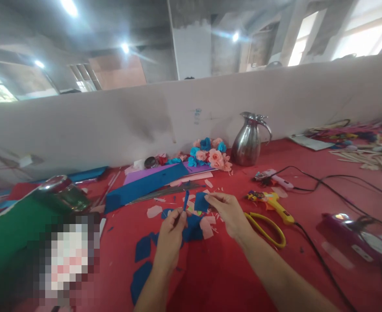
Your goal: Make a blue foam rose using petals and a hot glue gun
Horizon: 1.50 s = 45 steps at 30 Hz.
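My left hand [172, 232] pinches a thin blue strip of foam or paper [186, 200] that stands upright from its fingertips. My right hand [229, 212] pinches a small blue petal-shaped piece [200, 201] just to the right of the strip. Both hands hover low over the red table [210, 268]. Under and around them lie several cut blue pieces [143, 248] and pink scraps [154, 211].
Yellow-handled scissors [267, 227] and a yellow glue gun [277, 206] lie right of my hands, with a white glue gun [275, 177] and black cables [324, 264] beyond. Paper roses [210, 156], a steel jug [249, 139], blue and purple sheets [145, 186] sit behind. A green sheet [9, 234] lies left.
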Motion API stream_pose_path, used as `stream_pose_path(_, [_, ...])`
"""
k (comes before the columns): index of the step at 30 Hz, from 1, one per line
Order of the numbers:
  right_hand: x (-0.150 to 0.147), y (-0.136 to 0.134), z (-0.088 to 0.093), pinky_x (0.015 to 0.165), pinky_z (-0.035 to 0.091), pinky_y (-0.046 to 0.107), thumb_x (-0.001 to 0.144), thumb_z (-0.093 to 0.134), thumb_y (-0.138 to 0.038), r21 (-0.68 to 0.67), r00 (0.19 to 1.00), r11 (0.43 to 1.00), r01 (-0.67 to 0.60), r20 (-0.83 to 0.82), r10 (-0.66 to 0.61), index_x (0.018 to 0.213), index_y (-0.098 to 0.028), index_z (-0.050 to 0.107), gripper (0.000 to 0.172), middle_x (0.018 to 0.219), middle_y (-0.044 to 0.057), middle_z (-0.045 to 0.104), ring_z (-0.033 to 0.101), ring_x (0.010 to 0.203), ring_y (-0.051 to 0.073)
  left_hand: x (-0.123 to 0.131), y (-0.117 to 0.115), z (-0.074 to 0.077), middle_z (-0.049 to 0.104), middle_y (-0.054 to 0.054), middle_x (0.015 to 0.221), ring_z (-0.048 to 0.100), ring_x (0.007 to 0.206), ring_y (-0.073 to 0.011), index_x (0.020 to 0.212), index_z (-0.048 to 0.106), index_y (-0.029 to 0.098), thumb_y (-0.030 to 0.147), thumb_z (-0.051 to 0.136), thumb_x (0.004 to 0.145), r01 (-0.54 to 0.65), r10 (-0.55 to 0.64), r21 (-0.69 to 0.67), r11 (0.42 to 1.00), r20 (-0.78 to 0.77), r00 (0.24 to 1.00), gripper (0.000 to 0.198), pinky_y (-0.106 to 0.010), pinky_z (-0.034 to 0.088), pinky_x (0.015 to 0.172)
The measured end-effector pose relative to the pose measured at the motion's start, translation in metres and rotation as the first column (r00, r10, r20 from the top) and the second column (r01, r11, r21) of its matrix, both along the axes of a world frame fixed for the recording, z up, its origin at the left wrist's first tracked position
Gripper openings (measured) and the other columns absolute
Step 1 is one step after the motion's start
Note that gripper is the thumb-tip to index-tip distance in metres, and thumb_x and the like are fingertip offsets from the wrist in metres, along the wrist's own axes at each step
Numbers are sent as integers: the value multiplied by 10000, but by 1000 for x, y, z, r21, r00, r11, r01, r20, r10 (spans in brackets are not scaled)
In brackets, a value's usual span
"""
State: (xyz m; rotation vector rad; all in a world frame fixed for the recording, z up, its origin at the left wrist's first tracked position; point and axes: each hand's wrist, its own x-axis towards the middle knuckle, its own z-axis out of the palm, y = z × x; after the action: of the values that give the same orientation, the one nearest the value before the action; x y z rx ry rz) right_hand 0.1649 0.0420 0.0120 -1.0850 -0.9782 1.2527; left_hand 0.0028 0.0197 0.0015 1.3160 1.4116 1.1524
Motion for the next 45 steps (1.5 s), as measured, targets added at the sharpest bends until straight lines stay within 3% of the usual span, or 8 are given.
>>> stream_pose_path(5, [-3,-1,-1,636,475,283,631,746,-452,-11,990,1000,13,-142,-15,789,-153,753,339,672,32,685,592,617,154,3,0,-6,595,-7,755,525,699,-141,845,677,201,504,587,775,21,-20,-11,1000,82,996,323,-248,443,693])
stream_pose_path(12, [-6,-3,1,628,458,273,647,749,-420,-8,985,1000,1,-175,-2,780,-146,754,305,607,9,638,555,580,134,6,1,-10,708,-35,893,618,794,-158,847,724,203,459,645,744,20,-12,-56,998,140,990,287,-276,488,792])
stream_pose_path(16, [-7,-4,3,638,455,276,637,755,-412,-6,979,1000,-3,-204,2,774,-148,754,297,630,14,653,546,573,128,10,0,-10,724,-44,873,649,895,-189,824,740,194,425,727,676,31,0,-102,994,298,955,275,-297,490,865])
stream_pose_path(25, [-8,-4,1,597,425,277,620,756,-413,-24,977,1000,17,-214,-21,741,-162,758,279,608,11,643,531,555,128,16,0,-4,745,-60,821,674,833,-186,741,764,149,354,851,500,-12,112,-196,981,508,854,328,-306,501,886])
stream_pose_path(35, [-14,-6,2,617,443,297,648,715,-404,-22,985,1000,9,-174,-13,756,-169,766,263,612,18,658,547,568,140,13,3,-17,757,-65,821,688,835,-201,740,767,177,336,840,532,-48,141,-202,978,479,866,272,-332,484,899])
stream_pose_path(45, [-15,-10,7,637,461,291,645,717,-417,-58,982,998,4,-186,-15,763,-172,753,274,658,22,674,580,596,140,15,2,-11,750,-60,751,680,825,-190,743,772,171,286,839,519,-117,203,-224,967,415,887,260,-303,478,868])
